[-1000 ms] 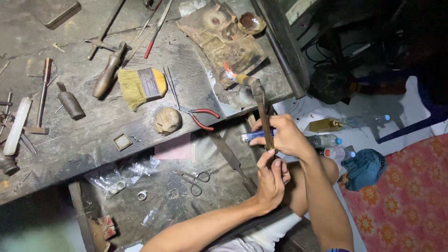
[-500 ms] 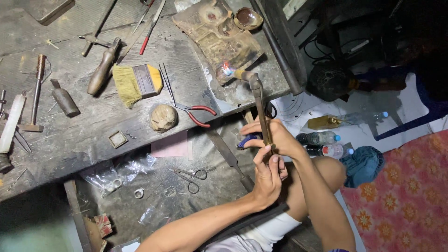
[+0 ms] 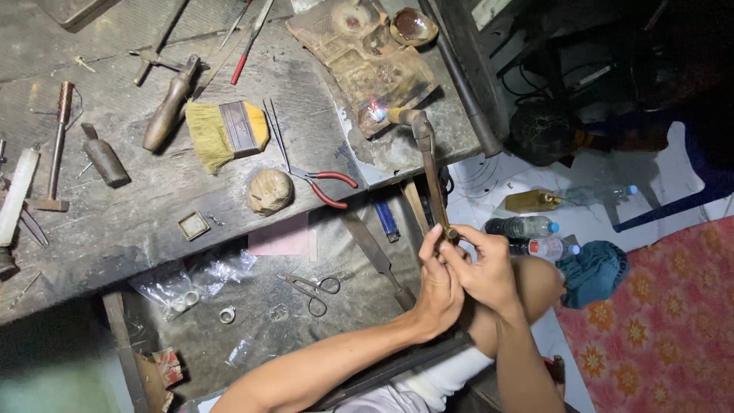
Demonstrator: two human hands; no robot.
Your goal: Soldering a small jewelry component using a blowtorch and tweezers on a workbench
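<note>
Torch (image 3: pixel 432 172) is gripped at its base by both hands, left hand (image 3: pixel 436 287) & right hand (image 3: pixel 485 271), just off the bench (image 3: pixel 115 222) edge; flame to be kept steady over the bench block (image 3: pixel 359 53).

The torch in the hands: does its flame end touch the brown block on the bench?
Cannot tell. In the head view the torch has its lit tip right at the brown block, but neither contact nor gap shows plainly. Both hands, left and right, grip its lower end.

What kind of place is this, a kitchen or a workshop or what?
Most likely a small metalworker's or jeweller's workshop. A lit torch is held in both hands over a worn workbench scattered with a hammer, pliers and a brush.
</note>
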